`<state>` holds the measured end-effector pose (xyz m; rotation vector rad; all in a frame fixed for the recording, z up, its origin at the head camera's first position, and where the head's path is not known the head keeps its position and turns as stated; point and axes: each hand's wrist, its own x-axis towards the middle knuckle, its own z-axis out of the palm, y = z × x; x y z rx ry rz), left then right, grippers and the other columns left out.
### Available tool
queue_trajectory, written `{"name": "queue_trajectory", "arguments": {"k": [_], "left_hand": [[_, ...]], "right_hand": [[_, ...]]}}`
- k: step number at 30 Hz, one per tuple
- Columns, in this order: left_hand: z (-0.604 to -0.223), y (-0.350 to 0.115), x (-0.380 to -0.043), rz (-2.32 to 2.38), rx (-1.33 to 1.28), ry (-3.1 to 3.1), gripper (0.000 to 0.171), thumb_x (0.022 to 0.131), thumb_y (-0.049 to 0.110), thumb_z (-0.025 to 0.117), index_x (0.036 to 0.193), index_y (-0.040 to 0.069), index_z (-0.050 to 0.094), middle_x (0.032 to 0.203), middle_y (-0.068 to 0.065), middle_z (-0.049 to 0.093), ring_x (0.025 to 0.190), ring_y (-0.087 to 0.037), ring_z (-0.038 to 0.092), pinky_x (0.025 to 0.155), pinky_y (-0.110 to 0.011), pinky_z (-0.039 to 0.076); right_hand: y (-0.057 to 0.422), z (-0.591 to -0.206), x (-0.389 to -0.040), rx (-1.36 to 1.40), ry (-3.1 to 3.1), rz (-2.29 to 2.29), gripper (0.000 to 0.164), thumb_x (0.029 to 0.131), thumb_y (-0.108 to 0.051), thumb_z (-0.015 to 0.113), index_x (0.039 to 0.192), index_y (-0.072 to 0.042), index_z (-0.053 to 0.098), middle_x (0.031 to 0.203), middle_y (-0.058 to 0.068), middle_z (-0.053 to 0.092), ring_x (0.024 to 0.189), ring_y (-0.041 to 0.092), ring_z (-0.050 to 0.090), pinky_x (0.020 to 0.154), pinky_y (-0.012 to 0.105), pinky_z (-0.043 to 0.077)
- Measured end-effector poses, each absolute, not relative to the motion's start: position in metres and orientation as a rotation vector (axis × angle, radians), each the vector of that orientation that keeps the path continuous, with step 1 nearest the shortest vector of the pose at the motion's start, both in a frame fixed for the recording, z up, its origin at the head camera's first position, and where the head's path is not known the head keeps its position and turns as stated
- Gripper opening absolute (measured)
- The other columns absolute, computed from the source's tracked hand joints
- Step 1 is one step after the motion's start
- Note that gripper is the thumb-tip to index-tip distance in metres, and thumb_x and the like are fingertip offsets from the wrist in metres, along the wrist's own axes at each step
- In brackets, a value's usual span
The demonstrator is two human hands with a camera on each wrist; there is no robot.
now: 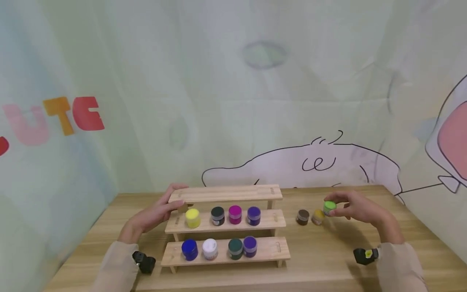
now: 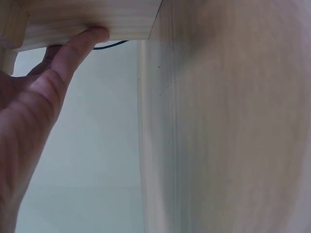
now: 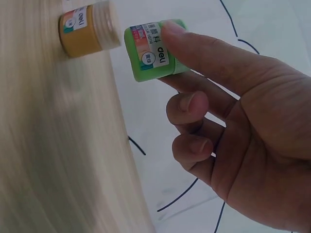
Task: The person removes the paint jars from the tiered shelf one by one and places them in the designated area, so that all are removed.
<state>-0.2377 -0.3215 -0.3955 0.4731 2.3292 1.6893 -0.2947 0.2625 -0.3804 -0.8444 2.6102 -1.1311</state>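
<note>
Head view, with twelve o'clock towards the wall: nearest, a blue paint jar (image 1: 189, 249), a white paint jar (image 1: 210, 249), a dark green paint jar (image 1: 235, 248) and a violet paint jar (image 1: 249, 246) are set out on the lowest step of a three-step wooden stand (image 1: 269, 250). On the middle step, a yellow paint jar (image 1: 193, 218), a black paint jar (image 1: 217, 216), a magenta paint jar (image 1: 235, 214) and an indigo paint jar (image 1: 253, 215) are lined up; by the rising steps, the back row is presumably kept visible above the front one.

At three o'clock from the stand, a brown paint jar (image 1: 303, 217) and an ochre paint jar (image 1: 318, 217) are stood on the bench (image 1: 321, 259). At two o'clock from the ochre one, the light green paint jar (image 1: 330, 208) is pinched by the right hand (image 1: 355, 207), seemingly lifted; its side is taken by thumb and finger, probably for a light, controllable hold.

Well apart from it, the top step's nine o'clock end is gripped by the left hand (image 1: 160, 211), perhaps so that the stand is steadied. Farthest, a printed backdrop (image 1: 219, 121) is hung.
</note>
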Motion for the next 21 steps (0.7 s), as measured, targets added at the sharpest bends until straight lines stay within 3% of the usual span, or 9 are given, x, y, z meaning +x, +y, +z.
{"name": "queue_trajectory", "arguments": {"k": [8, 21], "left_hand": [[-0.394, -0.322, -0.237, 1.672, 0.483, 2.322, 0.056, 0.108, 0.031, 0.045, 0.151, 0.018, 0.013, 0.151, -0.025, 0.024, 0.139, -0.048, 0.031, 0.104, -0.054, 0.042], [-0.393, -0.322, -0.236, 1.677, 0.492, 2.331, 0.051, 0.108, 0.03, 0.045, 0.149, 0.02, 0.016, 0.149, -0.025, 0.026, 0.138, -0.047, 0.032, 0.102, -0.051, 0.044]], "right_hand": [[0.269, -0.387, -0.297, -0.774, 2.628, -1.105, 0.047, 0.09, -0.019, 0.076, 0.127, 0.004, 0.059, 0.116, 0.015, 0.065, 0.082, 0.021, 0.057, 0.06, 0.029, 0.05], [0.278, -0.407, -0.303, -0.777, 2.592, -1.092, 0.043, 0.088, -0.014, 0.076, 0.123, 0.005, 0.061, 0.115, 0.016, 0.066, 0.09, 0.017, 0.057, 0.068, 0.029, 0.052]]}}
